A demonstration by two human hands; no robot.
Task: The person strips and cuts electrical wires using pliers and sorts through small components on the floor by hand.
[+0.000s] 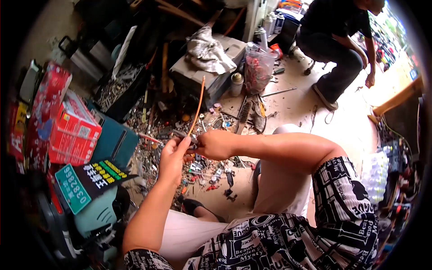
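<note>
A thin orange cable (198, 105) rises in a slight curve from between my hands, its upper end free. My left hand (172, 158) is closed around the lower part of the cable, thumb pointing up along it. Right beside it, my right hand (215, 145) is closed on a dark metal hand tool (181, 134), whose end shows against the cable; the fingers hide most of it. A pale reddish length (150, 137) sticks out to the left of my left hand; whether it belongs to the cable I cannot tell.
Small parts and scraps (209, 173) litter the floor below my hands. A grey box (229, 49) with a cloth (209, 49) stands ahead, beside a clear bag (259, 67) and spray can (236, 84). Red boxes (74, 130) are left. Another person (335, 49) crouches at back right.
</note>
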